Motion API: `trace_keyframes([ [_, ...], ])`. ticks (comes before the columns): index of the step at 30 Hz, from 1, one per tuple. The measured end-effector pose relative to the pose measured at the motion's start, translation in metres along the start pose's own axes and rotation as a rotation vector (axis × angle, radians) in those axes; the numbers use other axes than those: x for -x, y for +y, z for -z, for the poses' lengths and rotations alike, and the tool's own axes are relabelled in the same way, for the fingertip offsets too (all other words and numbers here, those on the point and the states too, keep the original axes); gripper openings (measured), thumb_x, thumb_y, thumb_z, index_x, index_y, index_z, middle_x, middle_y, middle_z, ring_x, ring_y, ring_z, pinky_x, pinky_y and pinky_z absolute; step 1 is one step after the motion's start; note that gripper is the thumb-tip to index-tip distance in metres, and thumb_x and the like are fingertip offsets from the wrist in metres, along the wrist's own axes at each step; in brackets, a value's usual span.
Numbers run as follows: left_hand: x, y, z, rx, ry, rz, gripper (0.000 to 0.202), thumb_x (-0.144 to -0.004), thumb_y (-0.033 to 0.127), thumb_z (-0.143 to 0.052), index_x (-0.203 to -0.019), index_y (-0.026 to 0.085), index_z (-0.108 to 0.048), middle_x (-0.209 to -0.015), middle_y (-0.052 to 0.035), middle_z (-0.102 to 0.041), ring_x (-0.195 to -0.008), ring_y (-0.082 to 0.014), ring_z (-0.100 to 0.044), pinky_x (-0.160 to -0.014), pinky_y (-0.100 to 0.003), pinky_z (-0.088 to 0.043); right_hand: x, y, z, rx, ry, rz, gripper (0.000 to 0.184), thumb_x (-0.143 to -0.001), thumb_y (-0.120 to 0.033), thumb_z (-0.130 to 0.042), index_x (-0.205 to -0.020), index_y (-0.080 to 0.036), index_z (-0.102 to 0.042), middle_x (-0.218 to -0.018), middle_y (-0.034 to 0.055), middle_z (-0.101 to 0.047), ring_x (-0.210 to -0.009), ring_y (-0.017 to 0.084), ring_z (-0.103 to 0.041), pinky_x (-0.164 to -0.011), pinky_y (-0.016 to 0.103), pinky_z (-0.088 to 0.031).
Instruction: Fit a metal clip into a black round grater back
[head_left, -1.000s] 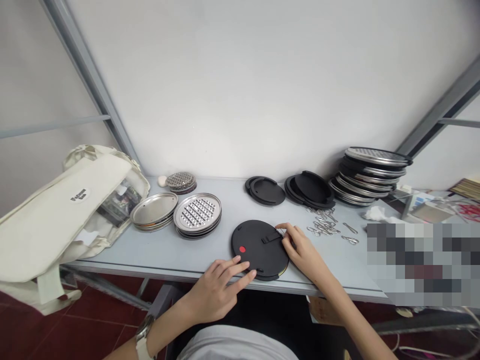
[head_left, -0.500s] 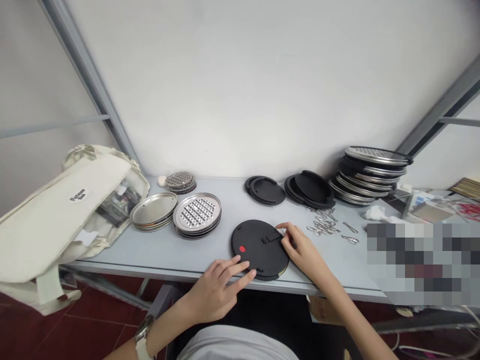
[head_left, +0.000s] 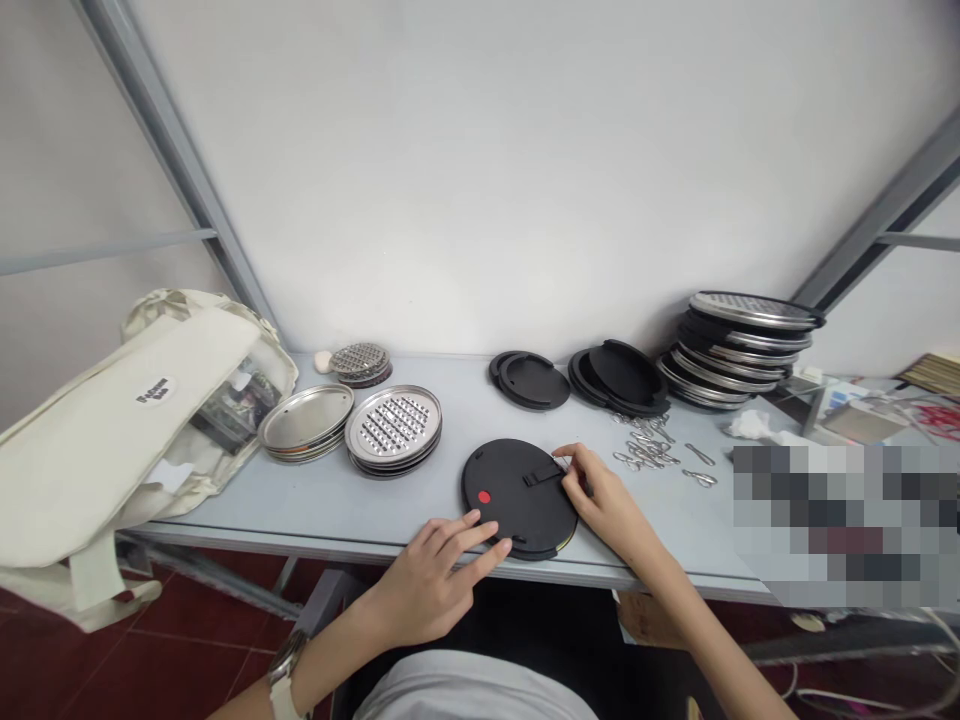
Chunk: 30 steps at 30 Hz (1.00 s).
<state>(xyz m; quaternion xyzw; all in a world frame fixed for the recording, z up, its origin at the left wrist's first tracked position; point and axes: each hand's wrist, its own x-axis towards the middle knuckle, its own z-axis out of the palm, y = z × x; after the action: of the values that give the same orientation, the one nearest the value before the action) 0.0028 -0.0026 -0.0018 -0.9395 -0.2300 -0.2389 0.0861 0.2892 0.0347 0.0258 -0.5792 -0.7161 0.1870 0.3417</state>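
A round black plastic disc [head_left: 510, 465] lies flat near the table's front edge, with a red dot and a narrow slotted bar on its upper face. My left hand [head_left: 442, 575] is open, its spread fingertips resting on the disc's near left rim. At the right rim, beside the bar, my right hand [head_left: 596, 490] has thumb and index finger curled together. A tiny glint shows at that index fingertip, too small to name. Right of this hand lies a loose pile of small metal wire loops [head_left: 646, 447].
Round metal grater plates [head_left: 394, 425] and plain metal lids [head_left: 306, 418] are stacked on the left, by a cream bag [head_left: 112, 420]. More black discs [head_left: 534, 382] lie at the back. A tall stack of black and metal discs [head_left: 739, 350] stands at right.
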Motion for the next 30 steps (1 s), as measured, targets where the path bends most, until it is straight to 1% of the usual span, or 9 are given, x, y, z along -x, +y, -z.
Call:
trace_keyframes([
  [5, 0.0006, -0.0004, -0.0006, 0.006, -0.015, 0.003, 0.062, -0.088, 0.009, -0.048, -0.148, 0.02, -0.037, -0.14, -0.0113, -0.048, -0.136, -0.0278, -0.038, -0.1, -0.038, -0.04, 0.0004, 0.0015, -0.0004, 0.025, 0.045, 0.018, 0.019, -0.089, -0.022, -0.04, -0.104, -0.022, -0.052, -0.073, -0.0005, -0.05, -0.066, 0.018, -0.053, -0.067, 0.032, -0.045],
  [9, -0.0001, 0.0, 0.0003, 0.013, -0.012, 0.005, 0.062, -0.088, 0.008, -0.048, -0.148, 0.019, -0.038, -0.139, -0.0112, -0.048, -0.136, -0.0279, -0.037, -0.1, -0.038, -0.04, 0.0007, -0.0015, 0.0004, 0.064, 0.065, 0.041, 0.022, -0.092, -0.022, -0.038, -0.106, -0.022, -0.054, -0.075, 0.0017, -0.052, -0.072, 0.02, -0.055, -0.071, 0.034, -0.046],
  [12, -0.0005, 0.0005, 0.0009, 0.01, -0.005, 0.005, 0.061, -0.088, 0.008, -0.047, -0.147, 0.019, -0.038, -0.139, -0.0112, -0.049, -0.136, -0.0275, -0.037, -0.1, -0.038, -0.04, 0.0009, -0.0035, 0.0008, 0.064, 0.061, 0.058, 0.027, -0.096, -0.025, -0.033, -0.116, -0.021, -0.051, -0.081, 0.0039, -0.054, -0.079, 0.022, -0.057, -0.074, 0.035, -0.047],
  [14, -0.0003, 0.0006, 0.0006, 0.001, -0.004, 0.003, 0.061, -0.088, 0.009, -0.047, -0.147, 0.019, -0.038, -0.139, -0.0113, -0.049, -0.136, -0.0276, -0.038, -0.1, -0.038, -0.041, 0.0008, -0.0033, 0.0009, 0.042, 0.056, 0.056, 0.027, -0.098, -0.027, -0.032, -0.119, -0.02, -0.047, -0.085, 0.005, -0.056, -0.083, 0.022, -0.059, -0.075, 0.034, -0.047],
  [19, 0.001, 0.0004, -0.0008, 0.004, -0.001, 0.005, 0.061, -0.089, 0.008, -0.047, -0.148, 0.02, -0.037, -0.139, -0.0111, -0.049, -0.136, -0.0274, -0.038, -0.1, -0.037, -0.041, -0.0003, -0.0004, 0.0013, 0.028, 0.025, 0.044, 0.022, -0.1, -0.031, -0.03, -0.111, -0.022, -0.048, -0.09, 0.0064, -0.06, -0.085, 0.022, -0.061, -0.074, 0.034, -0.047],
  [24, 0.0011, -0.0002, -0.0005, -0.043, -0.027, -0.002, 0.064, -0.086, 0.011, -0.052, -0.148, 0.02, -0.037, -0.14, -0.0112, -0.048, -0.134, -0.0281, -0.04, -0.099, -0.037, -0.043, -0.0007, 0.0, 0.0013, 0.027, 0.034, 0.05, 0.024, -0.1, -0.031, -0.031, -0.113, -0.023, -0.049, -0.093, 0.0068, -0.062, -0.089, 0.023, -0.061, -0.076, 0.034, -0.047],
  [30, 0.0006, -0.0001, 0.0006, -0.036, -0.014, -0.003, 0.064, -0.086, 0.009, -0.051, -0.148, 0.019, -0.038, -0.139, -0.0114, -0.048, -0.134, -0.0279, -0.04, -0.1, -0.037, -0.042, -0.0008, 0.002, 0.0005, 0.012, 0.026, 0.041, 0.026, -0.1, -0.032, -0.03, -0.116, -0.023, -0.049, -0.09, 0.0067, -0.062, -0.088, 0.023, -0.062, -0.077, 0.036, -0.048],
])
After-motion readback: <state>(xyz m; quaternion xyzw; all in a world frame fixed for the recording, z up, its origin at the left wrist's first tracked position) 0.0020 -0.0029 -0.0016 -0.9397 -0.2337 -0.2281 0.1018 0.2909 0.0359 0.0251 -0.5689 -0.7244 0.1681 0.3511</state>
